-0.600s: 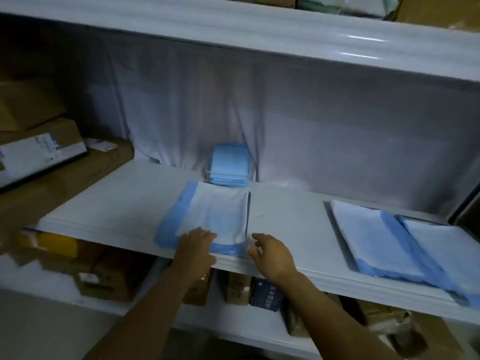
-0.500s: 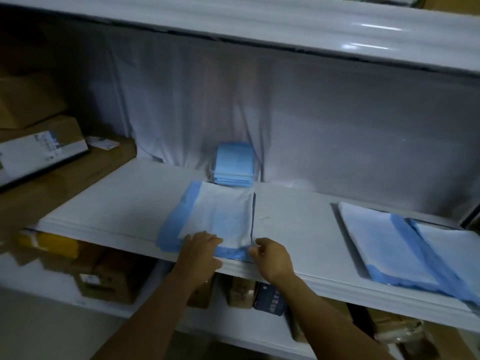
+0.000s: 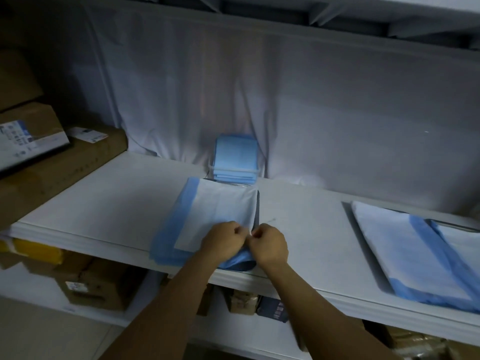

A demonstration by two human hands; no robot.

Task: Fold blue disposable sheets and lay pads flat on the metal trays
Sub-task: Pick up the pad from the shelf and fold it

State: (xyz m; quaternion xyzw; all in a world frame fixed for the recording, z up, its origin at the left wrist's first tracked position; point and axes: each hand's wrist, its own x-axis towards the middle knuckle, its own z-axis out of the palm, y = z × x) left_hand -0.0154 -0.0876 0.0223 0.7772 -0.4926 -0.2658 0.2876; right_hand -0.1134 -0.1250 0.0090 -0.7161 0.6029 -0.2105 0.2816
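On the shelf [image 3: 104, 203], at its front edge, the pad [image 3: 220, 209] lay over a metal tray [image 3: 241, 267]. Long axis ran front to back, blue border on its left. Left hand [image 3: 223, 241] and right hand [image 3: 270, 242], fingers curled, both pinched its near right corner.

- From the centre pad [image 3: 220, 206], at 9 o'clock the white shelf [image 3: 104, 209] lies bare as far as the cardboard boxes [image 3: 65, 167], which close that side
- At 12 o'clock a stack of blue pads [image 3: 235, 157] stands just beyond, against the hanging white cloth [image 3: 324, 113] that walls the back
- At 3 o'clock bare shelf runs to the overlapping pads [image 3: 397, 250], well apart
- The upper shelf [image 3: 285, 29] limits the room overhead
- At 6 o'clock the left hand [image 3: 223, 241] and right hand [image 3: 268, 242], pinching the pad's near corner, block the front edge
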